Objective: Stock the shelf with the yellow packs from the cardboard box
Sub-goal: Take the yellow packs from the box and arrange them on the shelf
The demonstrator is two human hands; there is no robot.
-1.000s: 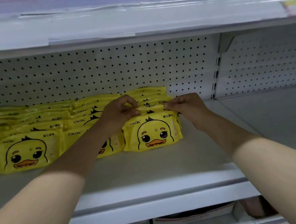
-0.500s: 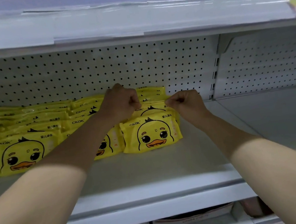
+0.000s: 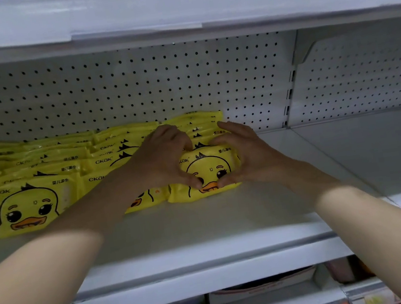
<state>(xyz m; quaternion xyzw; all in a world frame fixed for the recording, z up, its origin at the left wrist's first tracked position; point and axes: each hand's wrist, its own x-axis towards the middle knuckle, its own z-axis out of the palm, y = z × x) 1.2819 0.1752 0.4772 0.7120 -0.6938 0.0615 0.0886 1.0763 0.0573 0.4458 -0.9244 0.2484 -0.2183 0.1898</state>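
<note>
The left hand [image 3: 166, 157] and right hand [image 3: 246, 156] clasp the front yellow pack [image 3: 210, 170], far right of the stock on the shelf [image 3: 205, 222], thumbs on its face. It looks light, soft and slick, best held by its side edges.

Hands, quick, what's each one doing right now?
Left hand: grips the front yellow pack's left side, thumb on its face.
Right hand: grips the same pack's right side.

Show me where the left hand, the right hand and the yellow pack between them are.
left hand [image 3: 166, 157], head view, back of the hand.
right hand [image 3: 249, 154], head view, back of the hand.
yellow pack [image 3: 210, 170], head view, printed duck face.
</note>
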